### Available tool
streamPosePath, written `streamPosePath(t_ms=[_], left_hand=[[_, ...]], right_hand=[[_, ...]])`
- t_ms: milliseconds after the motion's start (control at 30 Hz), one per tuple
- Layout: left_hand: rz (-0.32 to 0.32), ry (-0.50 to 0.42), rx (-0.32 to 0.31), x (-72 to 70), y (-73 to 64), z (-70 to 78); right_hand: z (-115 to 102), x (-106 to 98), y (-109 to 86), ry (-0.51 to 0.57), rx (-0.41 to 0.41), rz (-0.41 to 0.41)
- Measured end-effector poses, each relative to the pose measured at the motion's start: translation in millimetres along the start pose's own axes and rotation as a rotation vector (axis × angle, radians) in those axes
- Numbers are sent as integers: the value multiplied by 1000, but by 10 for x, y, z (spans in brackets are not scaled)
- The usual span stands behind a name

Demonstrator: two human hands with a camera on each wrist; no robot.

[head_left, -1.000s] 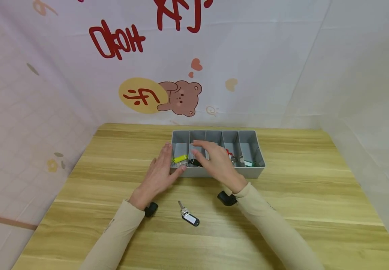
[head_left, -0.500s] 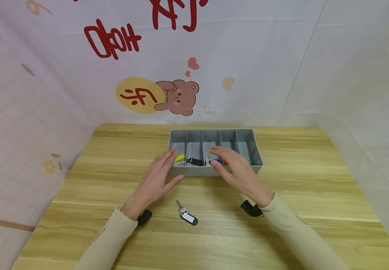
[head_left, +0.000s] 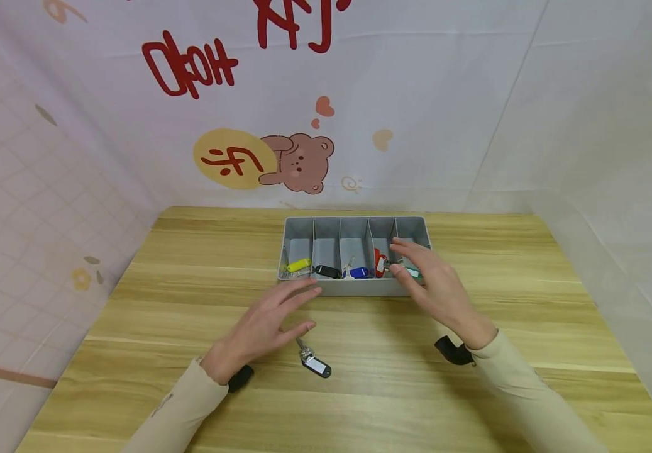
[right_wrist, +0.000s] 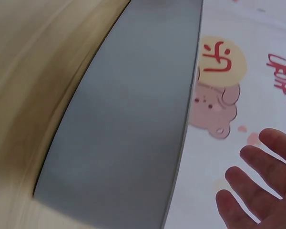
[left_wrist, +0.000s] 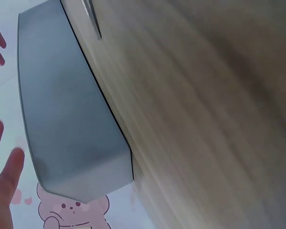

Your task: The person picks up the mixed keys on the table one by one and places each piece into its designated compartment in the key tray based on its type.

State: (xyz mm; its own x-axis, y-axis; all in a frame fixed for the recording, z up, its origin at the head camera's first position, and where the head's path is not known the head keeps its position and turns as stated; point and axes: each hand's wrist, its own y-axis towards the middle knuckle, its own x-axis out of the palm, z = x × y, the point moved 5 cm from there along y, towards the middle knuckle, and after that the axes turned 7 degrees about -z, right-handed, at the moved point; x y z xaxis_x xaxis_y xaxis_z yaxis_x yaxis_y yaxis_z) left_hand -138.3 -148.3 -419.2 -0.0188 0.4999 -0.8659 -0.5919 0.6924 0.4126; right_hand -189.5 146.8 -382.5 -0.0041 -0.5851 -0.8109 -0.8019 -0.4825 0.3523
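Observation:
A grey divided box (head_left: 354, 287) stands toward the back of the table, with tagged keys in its compartments. From left to right the tags are yellow (head_left: 299, 265), black (head_left: 327, 272), blue (head_left: 358, 272), red (head_left: 379, 261) and green (head_left: 413, 272). My left hand (head_left: 263, 324), fingers extended and holding nothing, hovers in front of the box's left part. Just right of its thumb lies a key with a black tag (head_left: 315, 365) on the table. My right hand (head_left: 439, 286) hangs over the box's right end, fingers spread and holding nothing, partly covering the two rightmost compartments.
The wooden table (head_left: 473, 402) runs back to a white printed curtain (head_left: 416, 94) with a cartoon bear. Similar white fabric encloses the left and right sides. Dark wrist-worn devices (head_left: 454, 350) sit under both wrists.
My right hand has moved right along the box, uncovering the blue and red tags. My left hand has drawn back from the box's left edge toward the key on the table.

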Motion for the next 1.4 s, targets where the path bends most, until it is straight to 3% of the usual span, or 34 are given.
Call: streamPosePath(t_ms=[133,300,533,800,1000,1200,1400], left_hand=[[-73,-47,28,20,-45,53],[-171,-101,19,49,-112,90],[-290,-197,-35,101,-202,95],[-420,-343,-147,188,-300,-18],[-472,-410,-156,229,-319,-64],[-506,-398,-153,272,-325,-92],[-545,-369,-189,294,-307,-111]], right_hand=[[131,-46,-55,-16,41,-6],[304,-54,-123,-24,91,-34],[449,-32,-190,-23,143,-77],[540,4,-220,-30,170,-111],[575,21,-242,-28,203,-148],[590,42,-242,-32,204,-165],[599,43,-251,-32,213,-170]])
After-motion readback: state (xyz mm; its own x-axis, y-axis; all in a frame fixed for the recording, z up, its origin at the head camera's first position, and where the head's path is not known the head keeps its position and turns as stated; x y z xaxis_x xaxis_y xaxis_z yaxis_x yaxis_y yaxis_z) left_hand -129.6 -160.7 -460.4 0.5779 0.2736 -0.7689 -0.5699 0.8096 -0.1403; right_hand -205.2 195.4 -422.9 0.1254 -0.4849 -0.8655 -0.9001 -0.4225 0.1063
